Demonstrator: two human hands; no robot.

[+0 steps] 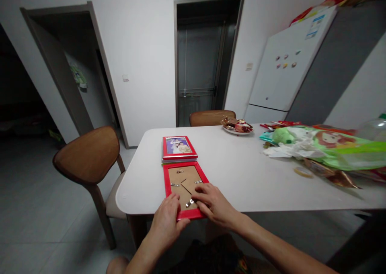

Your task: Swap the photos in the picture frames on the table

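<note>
A red picture frame (168, 180) lies face down at the table's near edge, its brown backing board (187, 176) and metal clips showing. My left hand (167, 221) grips the frame's lower left corner, thumb on the near rim. The fingers of my right hand (212, 203) are bent over the lower right part of the backing, close to the bottom clip (189, 203); whether they pinch anything is hidden. Just beyond lies a stack of frames, the top one a red frame (180, 158) with a photo facing up.
The white table (235, 177) bears a plate (237, 131) of wrapped items at the back and a pile of plastic bags (337, 145) on the right. A roll of tape (303, 172) lies beside the pile. Wooden chairs stand at the left (89, 155) and far side (212, 117).
</note>
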